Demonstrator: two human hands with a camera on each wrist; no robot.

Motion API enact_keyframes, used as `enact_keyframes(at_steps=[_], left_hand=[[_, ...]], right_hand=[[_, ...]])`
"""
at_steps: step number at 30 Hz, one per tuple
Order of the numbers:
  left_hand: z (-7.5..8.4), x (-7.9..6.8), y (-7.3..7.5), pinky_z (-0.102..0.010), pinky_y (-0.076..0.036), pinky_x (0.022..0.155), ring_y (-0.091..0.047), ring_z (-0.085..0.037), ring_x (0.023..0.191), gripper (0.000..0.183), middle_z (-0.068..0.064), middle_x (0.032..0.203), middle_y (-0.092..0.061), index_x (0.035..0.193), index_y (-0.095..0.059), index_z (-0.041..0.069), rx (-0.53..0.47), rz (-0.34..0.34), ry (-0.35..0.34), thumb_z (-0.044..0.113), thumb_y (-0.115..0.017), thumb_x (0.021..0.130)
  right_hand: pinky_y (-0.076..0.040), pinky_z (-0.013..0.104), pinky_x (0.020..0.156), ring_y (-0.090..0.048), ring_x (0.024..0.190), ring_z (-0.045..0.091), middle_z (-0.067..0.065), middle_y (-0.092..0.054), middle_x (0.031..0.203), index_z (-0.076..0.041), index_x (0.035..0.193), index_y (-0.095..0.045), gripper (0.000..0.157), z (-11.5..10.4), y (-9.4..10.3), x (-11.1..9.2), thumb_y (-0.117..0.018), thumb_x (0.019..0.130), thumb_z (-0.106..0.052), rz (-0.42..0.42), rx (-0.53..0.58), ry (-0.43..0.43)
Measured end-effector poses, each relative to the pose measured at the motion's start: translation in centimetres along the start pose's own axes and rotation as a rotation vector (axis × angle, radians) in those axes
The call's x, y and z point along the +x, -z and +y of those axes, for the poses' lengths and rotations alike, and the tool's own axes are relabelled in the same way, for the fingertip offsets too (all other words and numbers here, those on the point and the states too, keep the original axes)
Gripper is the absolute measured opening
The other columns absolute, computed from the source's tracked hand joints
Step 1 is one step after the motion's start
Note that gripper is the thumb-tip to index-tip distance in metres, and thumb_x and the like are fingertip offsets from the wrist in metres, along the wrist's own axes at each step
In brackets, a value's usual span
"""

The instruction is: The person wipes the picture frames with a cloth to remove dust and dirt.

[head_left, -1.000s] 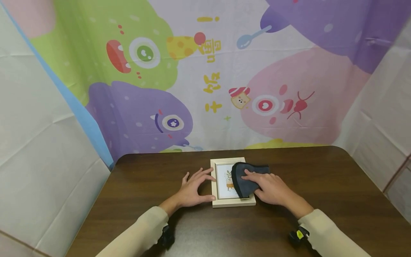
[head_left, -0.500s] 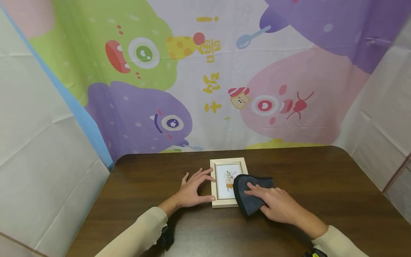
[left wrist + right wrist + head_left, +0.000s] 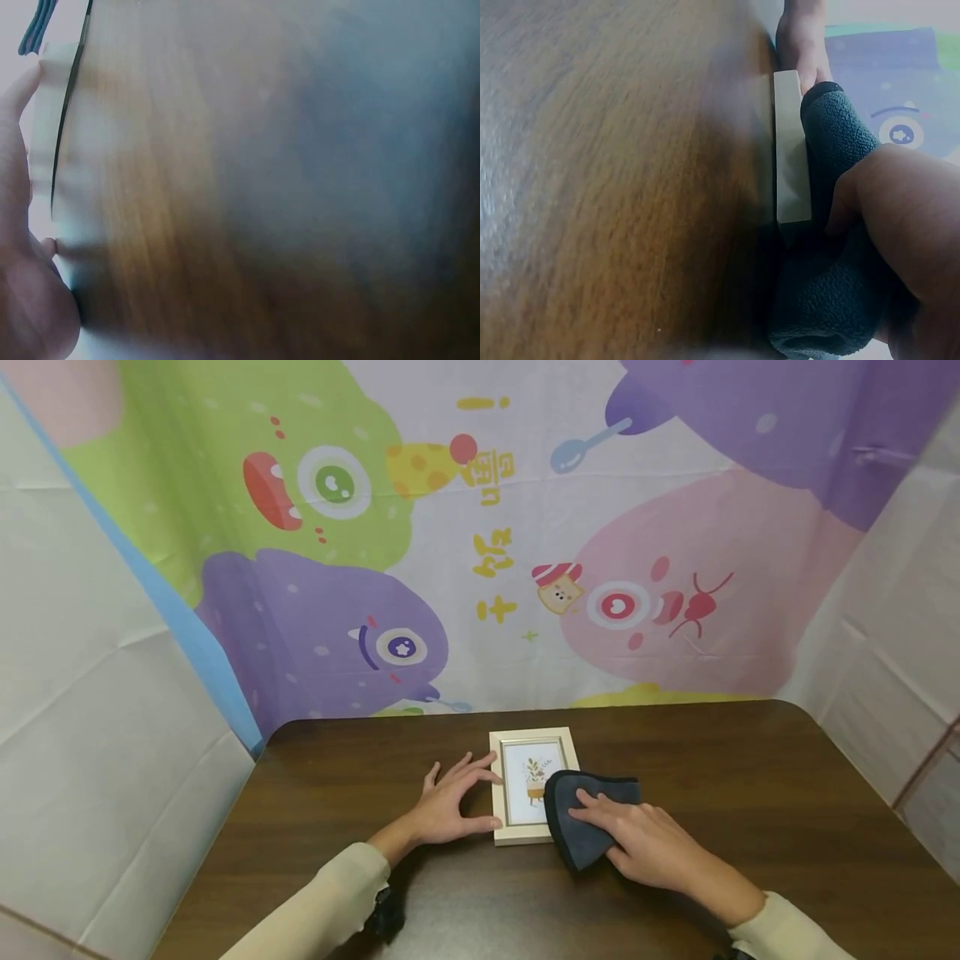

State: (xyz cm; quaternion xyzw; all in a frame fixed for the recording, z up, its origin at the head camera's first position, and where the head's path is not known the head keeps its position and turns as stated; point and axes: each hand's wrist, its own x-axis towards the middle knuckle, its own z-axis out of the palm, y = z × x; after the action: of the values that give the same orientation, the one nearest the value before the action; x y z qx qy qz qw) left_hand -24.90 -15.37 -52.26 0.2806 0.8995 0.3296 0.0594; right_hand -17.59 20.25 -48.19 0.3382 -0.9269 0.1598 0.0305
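A cream picture frame (image 3: 523, 837) lies flat on the brown table, its print of a potted plant partly covered. My left hand (image 3: 447, 806) touches the frame's left edge with spread fingertips and thumb. Over the frame's lower right corner lies a folded dark grey cloth (image 3: 573, 839) with black edging. My right hand (image 3: 641, 839) grips this cloth, forefinger stretched across its top. In the right wrist view the thumb lies against the cloth (image 3: 829, 300), which hangs past the frame's side (image 3: 792, 150). The left wrist view shows the left thumb (image 3: 19, 105) at the frame's edge.
The dark wood table (image 3: 337, 785) reaches back to a hanging printed cloth (image 3: 510, 668) with cartoon figures. Pale sheets stand at the left (image 3: 112, 693) and right (image 3: 877, 635). A black wrist device (image 3: 386, 914) sits under the left sleeve.
My right hand has drawn the cloth down and right across the frame, uncovering more of the print; in the last half second it barely moves. The left hand stays at the frame's left edge.
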Motion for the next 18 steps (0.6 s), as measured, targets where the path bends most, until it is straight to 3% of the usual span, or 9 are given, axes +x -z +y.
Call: enact_keyframes(at_steps=[6, 18], left_hand=[[0.1, 0.0, 0.1, -0.090, -0.002, 0.129, -0.026, -0.046, 0.176, 0.058, 0.000, 0.187, -0.036, 0.146, -0.065, 0.028, 0.011, -0.006, 0.006, 0.051, -0.084, 0.097], [-0.4, -0.2, -0.3, -0.095, -0.003, 0.124, -0.029, -0.050, 0.173, 0.059, 0.001, 0.185, -0.039, 0.144, -0.066, 0.031, -0.002, 0.038, -0.063, 0.065, -0.078, 0.096]], right_hand=[[-0.018, 0.019, 0.047, -0.075, 0.136, 0.044, 0.018, -0.067, 0.162, -0.016, 0.148, -0.074, 0.067, 0.0, 0.0, 0.3, -0.075, 0.087, 0.010, 0.015, -0.010, 0.015], [-0.014, 0.018, 0.048, -0.078, 0.130, 0.045, 0.022, -0.068, 0.159, -0.012, 0.145, -0.075, 0.062, 0.9, -0.1, 2.4, -0.072, 0.087, 0.010, 0.022, -0.020, 0.003]])
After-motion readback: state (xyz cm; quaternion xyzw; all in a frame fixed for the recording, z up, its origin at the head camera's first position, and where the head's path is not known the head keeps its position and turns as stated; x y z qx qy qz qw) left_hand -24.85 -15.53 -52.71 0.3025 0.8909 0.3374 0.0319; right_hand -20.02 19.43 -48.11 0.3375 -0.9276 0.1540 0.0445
